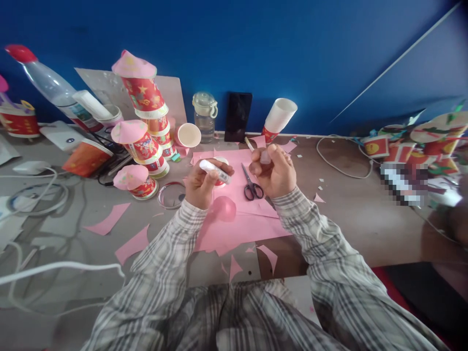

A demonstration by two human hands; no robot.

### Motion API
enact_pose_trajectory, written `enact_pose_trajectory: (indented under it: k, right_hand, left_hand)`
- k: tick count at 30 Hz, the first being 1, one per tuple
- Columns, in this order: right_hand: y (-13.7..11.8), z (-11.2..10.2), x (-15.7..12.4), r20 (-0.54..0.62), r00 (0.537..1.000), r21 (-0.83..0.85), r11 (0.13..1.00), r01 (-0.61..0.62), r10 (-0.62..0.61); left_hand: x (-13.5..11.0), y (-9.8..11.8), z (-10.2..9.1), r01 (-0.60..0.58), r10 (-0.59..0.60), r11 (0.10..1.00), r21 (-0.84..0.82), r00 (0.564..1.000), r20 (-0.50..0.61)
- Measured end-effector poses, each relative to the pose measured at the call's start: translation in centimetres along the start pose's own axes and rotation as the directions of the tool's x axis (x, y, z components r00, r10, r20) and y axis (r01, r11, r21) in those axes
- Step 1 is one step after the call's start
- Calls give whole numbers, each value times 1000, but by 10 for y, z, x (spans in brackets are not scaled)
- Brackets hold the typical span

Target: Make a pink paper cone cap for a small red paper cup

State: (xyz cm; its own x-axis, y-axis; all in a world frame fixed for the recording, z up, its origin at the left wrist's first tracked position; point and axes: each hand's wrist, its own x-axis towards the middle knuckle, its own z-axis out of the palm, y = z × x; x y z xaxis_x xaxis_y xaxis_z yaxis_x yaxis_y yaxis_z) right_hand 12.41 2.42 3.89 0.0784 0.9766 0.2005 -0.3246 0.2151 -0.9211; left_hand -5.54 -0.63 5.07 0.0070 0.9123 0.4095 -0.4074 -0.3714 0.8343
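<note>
My left hand (202,187) is closed around what looks like a white glue stick (218,173), with print on its barrel. Pinched in the fingers of my right hand (276,171) is a small translucent cap (265,157), apart from the stick. Between my hands, black-handled scissors (251,187) lie on pink paper sheets (244,226). A round pink paper piece (224,208) rests near my left wrist. Behind my left hand a paper cup is mostly hidden.
Red cup towers (144,95) with pink paper tops stand at left. At the back are a water jar (204,117), a black phone (238,117) and stacked white cups (281,114). Pink scraps (133,243) and cables (62,265) lie about. Decorated cups (398,146) stand at right.
</note>
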Motion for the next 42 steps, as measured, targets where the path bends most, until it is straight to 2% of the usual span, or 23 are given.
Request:
enact_pose_trajectory:
  k: [5, 10, 12, 15, 19, 23, 28, 33, 36, 39, 42]
  right_hand:
    - [-13, -4, 0, 85, 982, 50, 984, -172, 168]
    - [-14, -14, 0, 235, 940, 16, 966, -258, 247]
    - [-15, -16, -1, 284, 916, -9, 956, -292, 283]
    - [-19, -16, -2, 289, 905, -35, 948, -317, 313]
    - [-22, -19, -3, 295, 877, -104, 926, -364, 378]
    - [-22, -27, -2, 342, 864, -239, 923, -300, 370]
    - [-21, -36, 4, 355, 897, -239, 953, -185, 263]
    - [-27, -36, 7, 371, 866, -281, 929, -240, 335]
    - [-30, -35, 5, 354, 879, -274, 934, -229, 319]
    - [-31, -36, 4, 312, 906, -246, 946, -213, 285]
    - [-25, -33, 2, 242, 928, -148, 956, -254, 284]
  left_hand:
    - [-5, -5, 4, 58, -77, 992, 114, 982, 170]
    - [-8, -9, 2, 47, -119, 940, 337, 974, 194]
    - [-7, -9, 1, 13, -113, 896, 444, 973, 200]
    - [-7, -9, 1, -81, -73, 827, 556, 966, 250]
    - [-7, -7, 3, -193, -18, 767, 612, 947, 320]
    - [-7, -4, 6, -211, -12, 751, 626, 943, 333]
    - [-7, -5, 7, -199, -42, 733, 650, 941, 336]
    - [-6, -8, 7, -213, -43, 716, 665, 937, 346]
    - [-7, -10, 6, -180, -71, 713, 678, 943, 326]
    - [-9, -12, 6, -45, -134, 805, 591, 957, 256]
    - [-8, -13, 7, 111, -168, 954, 280, 968, 189]
